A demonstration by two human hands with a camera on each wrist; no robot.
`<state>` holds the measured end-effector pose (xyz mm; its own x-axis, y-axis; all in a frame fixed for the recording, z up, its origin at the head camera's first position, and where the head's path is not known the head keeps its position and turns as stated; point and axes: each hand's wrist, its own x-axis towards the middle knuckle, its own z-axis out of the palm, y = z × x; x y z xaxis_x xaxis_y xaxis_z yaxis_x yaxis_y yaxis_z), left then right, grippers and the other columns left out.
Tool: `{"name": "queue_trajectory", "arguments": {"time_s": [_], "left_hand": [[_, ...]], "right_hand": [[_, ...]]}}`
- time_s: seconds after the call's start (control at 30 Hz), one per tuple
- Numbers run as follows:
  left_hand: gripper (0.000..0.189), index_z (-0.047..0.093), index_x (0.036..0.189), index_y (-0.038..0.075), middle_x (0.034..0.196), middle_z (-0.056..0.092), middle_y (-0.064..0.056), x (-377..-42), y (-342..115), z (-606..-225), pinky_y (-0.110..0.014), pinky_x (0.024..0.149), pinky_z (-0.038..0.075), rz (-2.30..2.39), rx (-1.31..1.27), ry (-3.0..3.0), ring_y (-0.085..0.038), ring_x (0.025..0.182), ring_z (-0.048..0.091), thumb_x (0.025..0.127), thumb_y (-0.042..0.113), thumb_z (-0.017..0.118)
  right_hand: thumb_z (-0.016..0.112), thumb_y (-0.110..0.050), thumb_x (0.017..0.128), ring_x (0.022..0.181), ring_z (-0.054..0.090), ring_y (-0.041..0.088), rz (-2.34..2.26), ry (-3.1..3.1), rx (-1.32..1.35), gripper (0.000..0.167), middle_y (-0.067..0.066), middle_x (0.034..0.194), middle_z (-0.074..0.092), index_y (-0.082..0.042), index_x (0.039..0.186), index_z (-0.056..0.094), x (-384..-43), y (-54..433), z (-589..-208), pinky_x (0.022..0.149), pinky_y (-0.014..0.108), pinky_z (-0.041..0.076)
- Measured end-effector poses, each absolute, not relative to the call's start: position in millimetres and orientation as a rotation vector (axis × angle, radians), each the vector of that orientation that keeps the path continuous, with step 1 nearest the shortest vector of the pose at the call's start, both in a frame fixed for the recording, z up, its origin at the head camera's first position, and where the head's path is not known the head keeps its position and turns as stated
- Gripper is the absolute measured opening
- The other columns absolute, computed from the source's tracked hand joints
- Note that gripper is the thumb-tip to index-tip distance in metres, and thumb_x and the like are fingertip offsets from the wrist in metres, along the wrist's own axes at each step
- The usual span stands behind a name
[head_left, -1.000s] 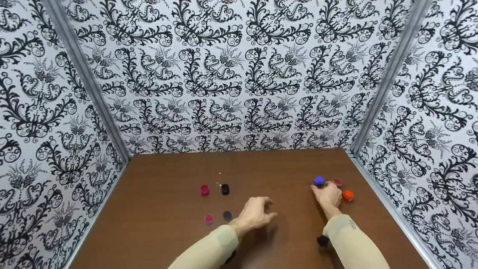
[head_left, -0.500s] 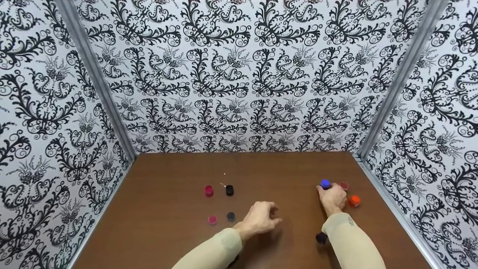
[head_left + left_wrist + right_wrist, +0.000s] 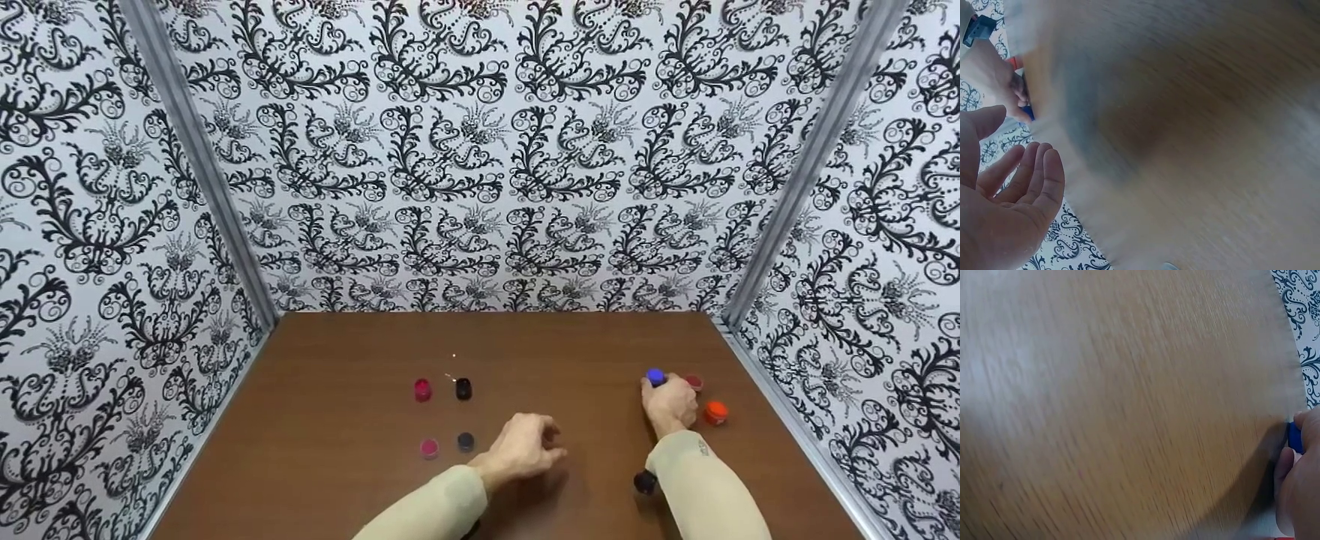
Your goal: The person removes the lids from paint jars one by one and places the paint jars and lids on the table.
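Observation:
On the right of the table, my right hand (image 3: 670,405) grips a small blue-topped pot (image 3: 655,376) between thumb and fingers. The right wrist view shows only a blue piece (image 3: 1294,437) of it at the frame's edge, the rest covered by the hand. A dark red round pot or lid (image 3: 694,383) lies just beyond the knuckles, partly hidden. Beside the hand stands an orange pot (image 3: 716,412). My left hand (image 3: 521,446) is held over the middle of the table, fingers loosely bent and holding nothing; the left wrist view shows its bare palm (image 3: 1010,225).
To the left stand a pink pot (image 3: 423,390) and a black pot (image 3: 463,388). Nearer me lie a pink round piece (image 3: 429,448) and a dark one (image 3: 466,441), both lid-like. Patterned walls (image 3: 480,165) enclose the brown table (image 3: 345,420) at the back and sides.
The head view has shifted slightly, so everything appears farther right and a little lower. Both hands keep nearly the same places over the table, the right one still at the blue pot.

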<state>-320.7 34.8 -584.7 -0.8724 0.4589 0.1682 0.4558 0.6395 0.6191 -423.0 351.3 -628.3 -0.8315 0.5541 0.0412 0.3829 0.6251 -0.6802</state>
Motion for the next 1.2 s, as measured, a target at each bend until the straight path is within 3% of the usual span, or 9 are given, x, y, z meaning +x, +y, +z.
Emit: {"name": "queue_trajectory", "arguments": {"time_s": [0.53,0.9,1.07,1.2], "left_hand": [[0.031,0.082,0.121,0.006,0.108,0.084,-0.009,-324,27,-585,-0.031,0.082,0.065,1.142,0.726,2.801,-0.020,0.096,0.079,0.097,0.025,0.087],[0.034,0.082,0.123,0.007,0.112,0.084,-0.011,-335,18,-568,-0.036,0.088,0.065,1.231,0.703,2.819,-0.024,0.101,0.080,0.098,0.029,0.085],[0.031,0.082,0.124,0.009,0.115,0.084,-0.013,-340,16,-563,-0.037,0.089,0.066,1.294,0.694,2.806,-0.023,0.102,0.080,0.100,0.028,0.084],[0.029,0.082,0.122,0.009,0.110,0.086,-0.011,-346,19,-559,-0.031,0.086,0.065,1.350,0.726,2.826,-0.021,0.096,0.081,0.099,0.027,0.085]], "right_hand": [[0.070,-0.042,0.102,0.116,0.070,0.062,0.923,-2.611,-0.601,0.050,0.036,0.133,0.073,0.001,0.128,0.072,-413,347,-628,0.096,0.072,0.057],[0.077,-0.040,0.098,0.123,0.071,0.059,0.962,-2.581,-0.437,0.051,0.029,0.136,0.077,-0.003,0.133,0.075,-404,342,-621,0.108,0.071,0.055],[0.084,-0.033,0.096,0.119,0.077,0.049,1.042,-2.504,-0.297,0.044,0.024,0.124,0.083,-0.002,0.127,0.079,-399,335,-620,0.113,0.064,0.055],[0.087,-0.026,0.094,0.108,0.081,0.043,1.091,-2.446,-0.193,0.038,0.023,0.114,0.085,-0.001,0.122,0.081,-391,322,-614,0.106,0.058,0.060]]}}
